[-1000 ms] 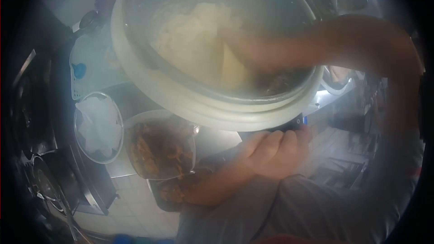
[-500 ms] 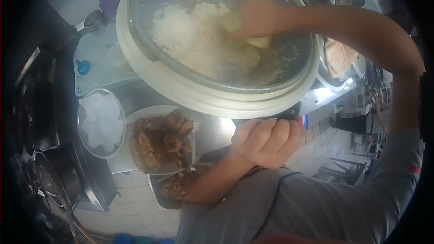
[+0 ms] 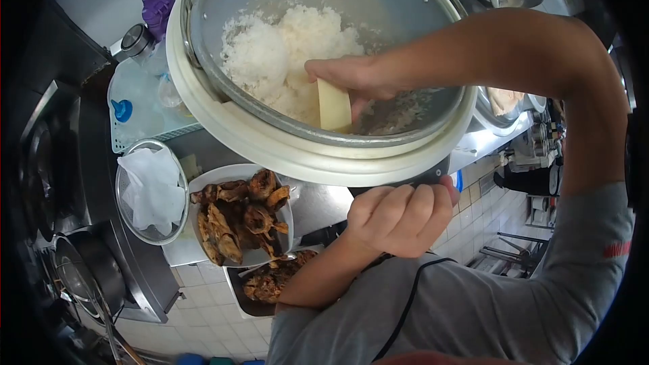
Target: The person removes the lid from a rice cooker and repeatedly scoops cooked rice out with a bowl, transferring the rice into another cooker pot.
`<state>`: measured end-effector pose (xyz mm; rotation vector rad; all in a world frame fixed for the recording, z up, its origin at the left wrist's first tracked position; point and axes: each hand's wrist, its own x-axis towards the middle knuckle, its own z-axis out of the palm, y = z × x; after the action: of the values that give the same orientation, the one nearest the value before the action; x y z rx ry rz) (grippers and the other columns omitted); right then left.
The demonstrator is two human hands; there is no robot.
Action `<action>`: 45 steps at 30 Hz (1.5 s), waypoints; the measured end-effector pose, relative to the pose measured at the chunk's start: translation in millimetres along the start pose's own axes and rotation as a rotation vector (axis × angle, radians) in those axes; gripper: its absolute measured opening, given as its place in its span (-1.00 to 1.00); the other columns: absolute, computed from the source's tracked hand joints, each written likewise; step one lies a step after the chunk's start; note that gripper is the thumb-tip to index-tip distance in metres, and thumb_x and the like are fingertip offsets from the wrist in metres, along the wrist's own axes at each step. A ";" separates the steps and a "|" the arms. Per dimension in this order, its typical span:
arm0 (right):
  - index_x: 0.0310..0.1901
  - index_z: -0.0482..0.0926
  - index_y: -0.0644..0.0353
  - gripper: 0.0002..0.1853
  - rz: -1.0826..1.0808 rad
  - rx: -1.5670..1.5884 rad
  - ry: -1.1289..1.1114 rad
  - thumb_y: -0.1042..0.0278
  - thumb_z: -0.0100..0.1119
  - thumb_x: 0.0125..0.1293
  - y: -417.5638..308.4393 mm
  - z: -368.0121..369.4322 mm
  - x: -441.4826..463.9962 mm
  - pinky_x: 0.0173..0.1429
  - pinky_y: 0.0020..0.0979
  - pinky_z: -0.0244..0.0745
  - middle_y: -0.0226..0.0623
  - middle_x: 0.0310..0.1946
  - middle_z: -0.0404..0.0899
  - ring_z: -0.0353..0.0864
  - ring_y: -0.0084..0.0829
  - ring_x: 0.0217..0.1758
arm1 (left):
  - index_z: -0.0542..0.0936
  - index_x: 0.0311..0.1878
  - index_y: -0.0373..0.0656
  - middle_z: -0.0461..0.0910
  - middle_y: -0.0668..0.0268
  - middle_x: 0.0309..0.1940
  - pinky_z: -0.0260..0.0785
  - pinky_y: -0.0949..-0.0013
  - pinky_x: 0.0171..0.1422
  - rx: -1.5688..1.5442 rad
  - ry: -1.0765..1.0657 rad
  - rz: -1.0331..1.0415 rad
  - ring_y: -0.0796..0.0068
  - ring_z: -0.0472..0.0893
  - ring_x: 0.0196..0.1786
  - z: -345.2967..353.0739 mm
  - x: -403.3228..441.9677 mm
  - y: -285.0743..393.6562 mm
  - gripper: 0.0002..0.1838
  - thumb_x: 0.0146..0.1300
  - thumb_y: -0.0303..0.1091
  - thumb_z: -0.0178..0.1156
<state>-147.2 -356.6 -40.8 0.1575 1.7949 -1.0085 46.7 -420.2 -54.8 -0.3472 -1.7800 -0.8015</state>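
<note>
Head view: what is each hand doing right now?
Left hand: fingers curled closed; can't tell if it grips anything.
Right hand: holding a pale yellow tool.

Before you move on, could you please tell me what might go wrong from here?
The right hand grips the pale scoop right beside the rice, so its fingers could get burned if the rice is hot. The left forearm runs close to the plate of browned pieces; a backward swing might knock it.
</note>
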 end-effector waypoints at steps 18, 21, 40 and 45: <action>-0.03 0.79 0.34 -0.19 -0.516 0.132 0.372 -0.45 0.31 0.22 -105.4 -58.1 -30.6 -0.09 -0.14 0.77 0.08 -0.15 0.81 0.86 -0.09 -0.08 | 0.60 -0.36 0.05 0.49 0.52 -0.41 0.29 0.32 -0.10 0.009 0.064 0.028 0.47 0.50 -0.30 1.7 6.2 0.1 -0.87 0.12 -0.30 0.40; -0.04 0.81 0.33 -0.18 -0.450 -0.394 0.701 -0.47 0.32 0.19 -114.4 -62.6 -62.5 -0.18 -0.17 0.79 0.08 -0.17 0.81 0.86 -0.09 -0.20 | 0.62 -0.37 0.04 0.51 0.52 -0.41 0.30 0.34 -0.11 0.025 0.074 0.018 0.50 0.53 -0.29 3.9 5.8 1.1 -0.89 0.12 -0.29 0.39; 0.46 0.43 0.36 -0.20 -0.811 -0.097 0.787 -0.27 0.15 0.53 83.1 -76.9 -337.6 0.39 -0.12 0.55 0.11 0.41 0.50 0.62 -0.09 0.37 | 0.50 -0.45 -0.12 0.49 0.27 -0.48 0.32 0.10 -0.14 0.165 0.030 0.119 0.13 0.47 -0.35 2.5 11.2 27.8 -0.81 0.09 -0.51 0.38; 0.32 0.59 0.16 -0.39 -1.043 0.106 0.680 -0.22 0.07 0.58 289.4 -125.3 -424.3 0.15 -0.22 0.71 -0.20 0.12 0.72 0.77 -0.28 0.13 | 0.66 -0.34 -0.19 0.60 0.24 -0.40 0.44 0.16 -0.10 0.231 -0.062 -0.114 0.22 0.56 -0.30 0.1 5.1 61.4 -0.90 0.18 -0.47 0.43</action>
<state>114.1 56.4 160.9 -0.4879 2.4966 -1.9426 81.1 -376.1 -28.8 -0.1197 -1.9417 -0.6608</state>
